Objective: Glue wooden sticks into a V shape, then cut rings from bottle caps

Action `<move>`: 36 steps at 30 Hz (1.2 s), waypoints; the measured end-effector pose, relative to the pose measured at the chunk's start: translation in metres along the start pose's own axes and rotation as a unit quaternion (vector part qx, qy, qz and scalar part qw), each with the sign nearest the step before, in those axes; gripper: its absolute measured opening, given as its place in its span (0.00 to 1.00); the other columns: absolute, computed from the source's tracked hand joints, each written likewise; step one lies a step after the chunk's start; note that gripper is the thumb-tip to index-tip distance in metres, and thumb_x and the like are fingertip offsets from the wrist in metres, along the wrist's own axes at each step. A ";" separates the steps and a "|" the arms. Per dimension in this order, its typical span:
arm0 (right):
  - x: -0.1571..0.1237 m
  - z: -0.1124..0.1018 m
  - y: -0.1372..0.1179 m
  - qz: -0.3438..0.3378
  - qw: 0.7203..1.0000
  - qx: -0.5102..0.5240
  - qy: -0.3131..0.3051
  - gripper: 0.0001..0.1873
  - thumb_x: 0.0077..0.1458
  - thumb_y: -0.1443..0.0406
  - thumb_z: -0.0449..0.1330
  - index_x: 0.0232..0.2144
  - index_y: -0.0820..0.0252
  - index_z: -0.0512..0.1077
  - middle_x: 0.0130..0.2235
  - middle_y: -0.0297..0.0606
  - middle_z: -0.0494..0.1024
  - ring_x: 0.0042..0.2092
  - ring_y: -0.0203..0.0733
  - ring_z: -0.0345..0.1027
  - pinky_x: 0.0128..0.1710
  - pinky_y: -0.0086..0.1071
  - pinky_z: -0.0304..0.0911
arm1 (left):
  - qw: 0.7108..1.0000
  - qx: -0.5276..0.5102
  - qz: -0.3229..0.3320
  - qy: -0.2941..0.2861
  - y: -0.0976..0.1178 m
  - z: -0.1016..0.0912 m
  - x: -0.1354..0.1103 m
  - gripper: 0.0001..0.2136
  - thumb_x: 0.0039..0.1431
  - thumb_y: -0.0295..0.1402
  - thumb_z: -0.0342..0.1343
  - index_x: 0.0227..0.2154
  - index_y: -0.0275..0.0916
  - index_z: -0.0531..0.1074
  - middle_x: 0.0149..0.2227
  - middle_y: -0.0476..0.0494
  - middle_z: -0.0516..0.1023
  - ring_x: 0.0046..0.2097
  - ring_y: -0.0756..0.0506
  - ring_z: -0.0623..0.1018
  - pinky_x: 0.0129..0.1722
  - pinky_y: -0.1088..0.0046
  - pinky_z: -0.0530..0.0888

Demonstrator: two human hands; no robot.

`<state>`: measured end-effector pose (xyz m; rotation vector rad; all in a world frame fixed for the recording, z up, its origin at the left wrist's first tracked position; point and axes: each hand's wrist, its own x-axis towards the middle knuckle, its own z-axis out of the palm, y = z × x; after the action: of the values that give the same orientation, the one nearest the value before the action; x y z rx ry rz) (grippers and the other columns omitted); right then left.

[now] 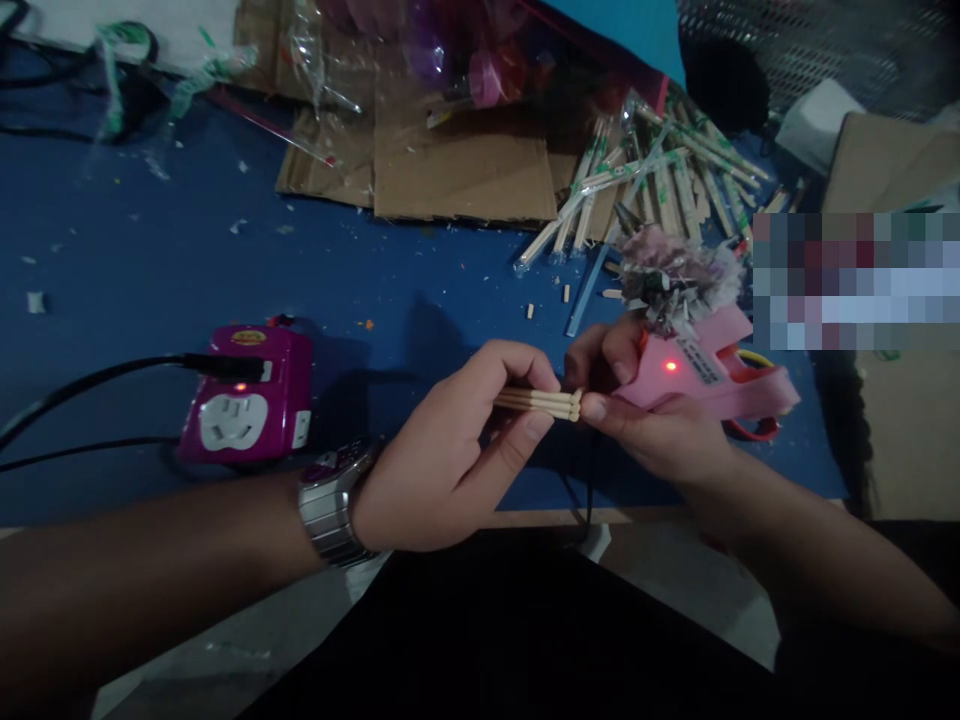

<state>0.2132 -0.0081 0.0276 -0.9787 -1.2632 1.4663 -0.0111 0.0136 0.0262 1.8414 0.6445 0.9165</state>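
Blue tabletop [150, 270], strewn with scraps, carries cardboard sheets [461, 165] and wrapped chopsticks [652, 170] at the back. The left hand [442, 450] pinches a flat bundle of wooden sticks [536, 402] above the table's near edge, held level, probably so their ends meet the nozzle. The right hand [645, 420] grips a pink hot glue gun [705, 375], its red lamp lit and its tip at those ends. A purple power socket [244, 405] sits to the left, plugged in.

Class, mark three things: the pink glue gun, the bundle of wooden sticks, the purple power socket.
pink glue gun [694, 387]: head view, body right of the red light.
bundle of wooden sticks [537, 402]: head view, exposed middle.
purple power socket [247, 402]: head view, front face.
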 end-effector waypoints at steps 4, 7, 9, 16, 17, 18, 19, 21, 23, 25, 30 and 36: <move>0.000 0.000 0.000 -0.001 1.000 0.001 -0.001 0.20 0.56 0.67 0.75 0.34 0.53 0.65 0.40 0.33 0.74 0.37 0.37 0.68 0.34 0.32 0.68 | 1.000 0.002 0.001 -0.002 0.000 0.000 0.000 0.07 0.73 0.33 0.54 0.50 0.39 0.67 0.42 0.44 0.75 0.36 0.50 0.73 0.34 0.73 0.72; 0.000 -0.001 0.001 0.001 1.000 0.013 -0.011 0.19 0.56 0.68 0.75 0.34 0.53 0.66 0.41 0.32 0.74 0.37 0.36 0.68 0.35 0.32 0.68 | 1.000 -0.002 0.003 -0.002 -0.001 0.000 0.000 0.07 0.73 0.32 0.54 0.50 0.38 0.67 0.42 0.44 0.75 0.37 0.50 0.74 0.35 0.73 0.73; 0.000 -0.001 0.000 0.005 1.000 0.017 -0.012 0.20 0.55 0.68 0.76 0.34 0.54 0.66 0.41 0.32 0.74 0.36 0.35 0.68 0.34 0.32 0.68 | 1.000 -0.007 0.007 0.000 -0.001 0.000 0.000 0.08 0.73 0.32 0.55 0.50 0.38 0.67 0.42 0.44 0.75 0.37 0.50 0.74 0.34 0.73 0.72; -0.001 -0.001 -0.001 0.009 1.000 0.025 -0.011 0.20 0.56 0.69 0.75 0.34 0.54 0.65 0.41 0.32 0.74 0.36 0.34 0.68 0.36 0.31 0.67 | 1.000 -0.012 -0.001 -0.003 -0.001 0.001 0.000 0.08 0.73 0.33 0.56 0.50 0.39 0.67 0.41 0.44 0.75 0.36 0.50 0.73 0.33 0.72 0.71; -0.001 -0.001 -0.001 0.009 1.000 0.027 -0.013 0.19 0.56 0.69 0.75 0.34 0.54 0.65 0.41 0.32 0.74 0.36 0.34 0.67 0.35 0.31 0.67 | 1.000 -0.013 -0.001 -0.003 -0.001 0.000 0.000 0.08 0.73 0.33 0.56 0.50 0.39 0.67 0.41 0.44 0.75 0.36 0.50 0.73 0.33 0.72 0.71; -0.001 -0.001 -0.001 0.010 0.999 0.028 -0.015 0.19 0.57 0.69 0.74 0.34 0.54 0.65 0.41 0.32 0.74 0.36 0.34 0.67 0.35 0.30 0.67 | 1.000 -0.014 0.001 -0.003 -0.001 0.000 -0.001 0.08 0.73 0.33 0.56 0.50 0.39 0.67 0.42 0.44 0.75 0.35 0.50 0.73 0.33 0.72 0.71; -0.001 0.000 -0.001 0.012 0.999 0.028 -0.016 0.19 0.57 0.69 0.74 0.34 0.54 0.65 0.41 0.32 0.74 0.36 0.34 0.67 0.35 0.30 0.67 | 1.000 -0.012 0.001 -0.002 -0.001 0.000 -0.001 0.08 0.73 0.32 0.55 0.50 0.39 0.67 0.42 0.45 0.75 0.35 0.50 0.73 0.33 0.73 0.71; -0.001 0.000 -0.002 0.014 1.000 0.024 -0.013 0.19 0.58 0.69 0.74 0.34 0.54 0.65 0.40 0.32 0.74 0.36 0.34 0.68 0.35 0.30 0.67 | 1.000 -0.002 -0.001 -0.003 -0.001 -0.001 -0.001 0.07 0.73 0.32 0.55 0.50 0.39 0.67 0.42 0.45 0.75 0.36 0.50 0.74 0.34 0.73 0.71; -0.001 0.000 -0.002 0.018 1.000 0.016 -0.006 0.20 0.57 0.67 0.75 0.34 0.54 0.65 0.40 0.32 0.74 0.37 0.36 0.68 0.34 0.30 0.67 | 1.000 0.007 -0.008 -0.005 0.000 -0.001 -0.001 0.07 0.74 0.32 0.54 0.50 0.39 0.67 0.42 0.45 0.74 0.37 0.50 0.74 0.35 0.74 0.72; -0.002 0.000 -0.002 0.020 1.000 0.011 -0.003 0.20 0.57 0.66 0.75 0.34 0.53 0.64 0.40 0.33 0.74 0.37 0.37 0.68 0.34 0.31 0.67 | 1.000 0.011 -0.010 -0.008 0.001 -0.001 -0.001 0.07 0.74 0.32 0.53 0.50 0.38 0.67 0.42 0.45 0.74 0.37 0.51 0.74 0.35 0.74 0.72; -0.002 -0.002 -0.001 0.008 1.000 0.019 -0.016 0.19 0.57 0.70 0.74 0.34 0.54 0.65 0.41 0.32 0.74 0.39 0.36 0.70 0.36 0.30 0.67 | 1.000 0.012 -0.003 -0.006 0.001 0.000 0.000 0.07 0.73 0.31 0.54 0.50 0.38 0.67 0.42 0.46 0.74 0.38 0.52 0.73 0.36 0.76 0.72; -0.001 -0.001 -0.001 0.005 0.999 0.026 -0.019 0.18 0.58 0.71 0.73 0.35 0.55 0.66 0.41 0.32 0.74 0.38 0.35 0.68 0.35 0.31 0.65 | 1.000 0.008 0.002 -0.004 0.001 0.000 0.000 0.07 0.73 0.30 0.54 0.50 0.37 0.67 0.43 0.46 0.74 0.37 0.52 0.73 0.36 0.76 0.72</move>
<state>0.2148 -0.0086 0.0282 -0.9282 -1.2436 1.5245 -0.0108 0.0133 0.0270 1.8595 0.6447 0.9078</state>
